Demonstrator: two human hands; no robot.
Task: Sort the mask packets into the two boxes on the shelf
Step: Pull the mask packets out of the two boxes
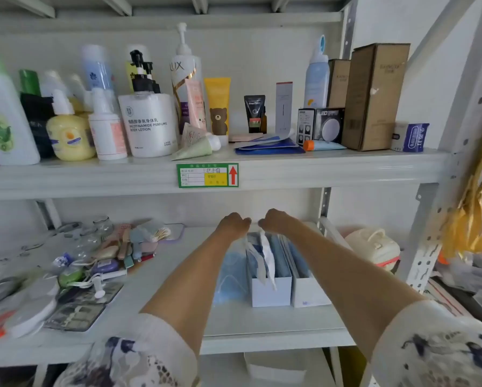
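Two white boxes stand side by side on the lower shelf: the left box (270, 291) and the right box (309, 291), both holding upright blue mask packets (283, 255). A white-wrapped packet (267, 255) sticks up from the left box. Loose blue masks (231, 272) lie against the left box's left side. My left hand (234, 226) and my right hand (273, 220) reach over the back of the left box, fingers closed on the top of a packet there. What exactly each hand grips is partly hidden.
Combs, soaps and small items (117, 252) clutter the lower shelf's left part. A cream lidded container (374, 244) sits right of the boxes. The upper shelf edge (206, 174) carries a green label, with bottles and cartons above. A metal upright (427, 241) stands at right.
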